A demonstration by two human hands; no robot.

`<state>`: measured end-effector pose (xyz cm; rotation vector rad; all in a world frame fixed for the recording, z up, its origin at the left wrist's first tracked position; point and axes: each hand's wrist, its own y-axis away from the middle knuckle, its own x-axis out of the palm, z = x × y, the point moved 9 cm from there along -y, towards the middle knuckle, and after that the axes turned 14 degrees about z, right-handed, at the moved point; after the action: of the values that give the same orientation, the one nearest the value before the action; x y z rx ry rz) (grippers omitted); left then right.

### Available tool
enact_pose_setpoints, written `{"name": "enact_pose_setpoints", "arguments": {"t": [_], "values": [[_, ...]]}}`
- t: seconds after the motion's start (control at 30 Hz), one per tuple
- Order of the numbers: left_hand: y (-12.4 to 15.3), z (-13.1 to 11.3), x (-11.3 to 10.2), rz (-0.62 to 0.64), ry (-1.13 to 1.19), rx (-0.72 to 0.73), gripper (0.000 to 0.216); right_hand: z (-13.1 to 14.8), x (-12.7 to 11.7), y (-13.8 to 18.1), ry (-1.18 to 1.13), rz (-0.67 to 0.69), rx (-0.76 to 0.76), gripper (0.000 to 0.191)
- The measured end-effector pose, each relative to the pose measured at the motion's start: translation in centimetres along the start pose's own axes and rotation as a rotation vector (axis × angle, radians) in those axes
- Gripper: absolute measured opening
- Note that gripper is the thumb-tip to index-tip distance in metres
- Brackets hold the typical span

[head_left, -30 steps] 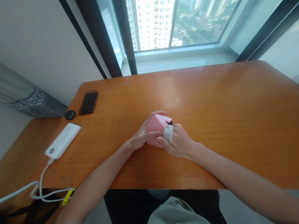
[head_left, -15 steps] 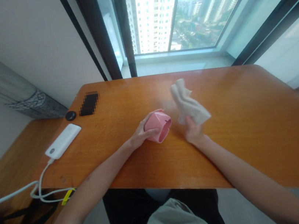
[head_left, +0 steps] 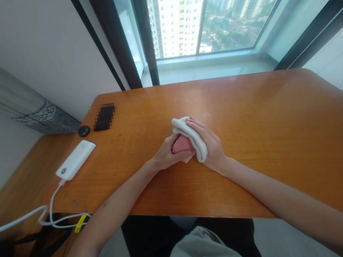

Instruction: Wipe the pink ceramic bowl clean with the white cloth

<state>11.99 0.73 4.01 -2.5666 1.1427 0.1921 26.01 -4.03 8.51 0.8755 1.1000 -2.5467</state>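
A small pink cup [head_left: 181,145] lies on its side near the middle of the wooden table [head_left: 256,142]. My left hand [head_left: 164,155] grips it from the left, fingers wrapped round it. My right hand [head_left: 209,142] presses a white cloth [head_left: 191,136] over the top and right side of the cup, fingers curled over the cloth. Most of the cup is hidden under the cloth and both hands.
A white power bank [head_left: 75,160] with a white cable [head_left: 47,209] lies at the table's left edge. A small black round object [head_left: 83,131] and a blurred dark item [head_left: 104,117] sit at the far left corner. Windows stand behind the table.
My right hand pulled the cloth out of the cup and lifted it in the air, then brought it back down over the outside of the cup. My left hand kept hold of the cup.
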Motion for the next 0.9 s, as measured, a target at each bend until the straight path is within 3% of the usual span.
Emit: {"name": "enact_pose_setpoints", "arguments": {"t": [0.2, 0.3, 0.43, 0.5, 0.63, 0.7, 0.83, 0.9], "values": [[-0.2, -0.8, -0.1, -0.062, -0.176, 0.027, 0.066, -0.3, -0.3, -0.1, 0.115, 0.035, -0.005, 0.073], [0.0, -1.6, -0.1, -0.141, -0.305, 0.045, 0.074, -0.7, -0.7, -0.3, 0.165, 0.002, 0.041, 0.068], [0.3, -0.6, -0.2, -0.176, -0.358, -0.038, 0.082, 0.1, -0.8, -0.6, 0.175, 0.003, 0.012, 0.071], [0.6, 0.1, -0.5, -0.187, -0.37, -0.094, 0.075, 1.0, -0.5, -0.7, 0.187, 0.049, -0.042, 0.077], [0.9, 0.9, -0.6, -0.155, -0.409, -0.175, 0.042, 2.0, 0.8, -0.6, 0.231, 0.186, -0.126, 0.081], [0.8, 0.4, -0.4, -0.154, -0.444, -0.16, 0.042, 1.5, 0.6, -0.7, 0.226, 0.14, -0.089, 0.073], [0.8, -0.7, -0.6, -0.232, -0.518, -0.1, 0.073, 0.1, -0.5, -0.5, 0.161, -0.066, 0.091, 0.063], [0.7, -0.1, -0.4, -0.2, -0.531, -0.14, 0.055, 0.9, 0.4, -0.6, 0.201, 0.001, 0.048, 0.066]]}}
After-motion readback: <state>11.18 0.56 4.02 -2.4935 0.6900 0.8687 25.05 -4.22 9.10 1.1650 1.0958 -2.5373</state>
